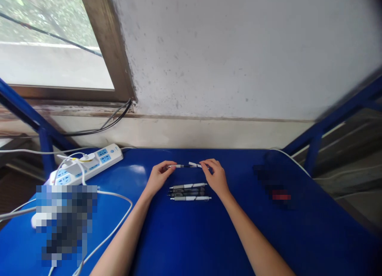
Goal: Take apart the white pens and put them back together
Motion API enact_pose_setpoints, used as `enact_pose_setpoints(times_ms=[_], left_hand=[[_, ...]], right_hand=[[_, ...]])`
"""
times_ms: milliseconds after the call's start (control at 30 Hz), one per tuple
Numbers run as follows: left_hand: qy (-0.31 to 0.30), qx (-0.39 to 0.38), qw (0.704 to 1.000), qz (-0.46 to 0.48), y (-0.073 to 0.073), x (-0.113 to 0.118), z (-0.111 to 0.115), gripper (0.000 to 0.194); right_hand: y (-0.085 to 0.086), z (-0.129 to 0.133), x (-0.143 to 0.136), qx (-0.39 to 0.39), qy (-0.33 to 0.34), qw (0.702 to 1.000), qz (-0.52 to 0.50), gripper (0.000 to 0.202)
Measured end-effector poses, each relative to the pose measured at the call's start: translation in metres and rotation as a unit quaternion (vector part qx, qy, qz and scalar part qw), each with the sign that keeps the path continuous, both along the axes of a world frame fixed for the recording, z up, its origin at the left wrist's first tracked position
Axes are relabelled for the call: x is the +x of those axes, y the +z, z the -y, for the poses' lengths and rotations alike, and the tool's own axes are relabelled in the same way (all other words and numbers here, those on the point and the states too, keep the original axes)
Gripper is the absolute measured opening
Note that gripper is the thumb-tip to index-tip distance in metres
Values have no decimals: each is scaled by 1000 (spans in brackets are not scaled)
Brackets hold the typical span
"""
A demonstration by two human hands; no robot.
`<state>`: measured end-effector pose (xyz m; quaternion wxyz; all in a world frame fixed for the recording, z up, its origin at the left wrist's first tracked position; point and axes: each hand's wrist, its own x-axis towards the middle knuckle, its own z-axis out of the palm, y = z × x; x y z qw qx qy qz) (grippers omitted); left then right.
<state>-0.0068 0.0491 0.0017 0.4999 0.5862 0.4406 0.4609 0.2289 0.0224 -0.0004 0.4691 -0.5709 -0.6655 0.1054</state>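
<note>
Left hand [158, 176] pinches pen section [180, 166], right hand [217, 176] pinches white barrel [195, 164], fingers [170, 171] closed, near worktop's [185, 240] far edge; probably joining or parting them, next move needs ends aligned.

Left hand [157, 178]: bare, slim, slender fingers. Left forearm [125, 232]: bare over its whole visible length, smooth in outline, narrow at the far end, broadening toward the near edge. Right hand [215, 175] and right forearm [250, 232]: likewise bare, similar build and taper. Fingernail detail too small to read.
</note>
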Motion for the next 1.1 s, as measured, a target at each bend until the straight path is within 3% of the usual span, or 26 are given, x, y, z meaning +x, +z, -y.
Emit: enact_pose_setpoints(times_ms=[100,267,500,833,1100], left_hand=[[12,-12,999,32,-1,-2,-2,29],[23,-23,997,77,-5,-1,-5,31],[100,-8,986,130,-12,2,-8,29],[62,-17,992,106,-10,1,-7,30],[-25,-9,1000,2,-1,2,0,31]], right_hand=[[-16,-6,11,3,-64,997,45,19],[-28,-11,16,-16,-58,995,74,13],[-17,-13,17,-128,14,981,-145,27],[-14,-10,5,-153,68,966,-197,29],[-8,-8,-1,-188,119,906,-361,27]])
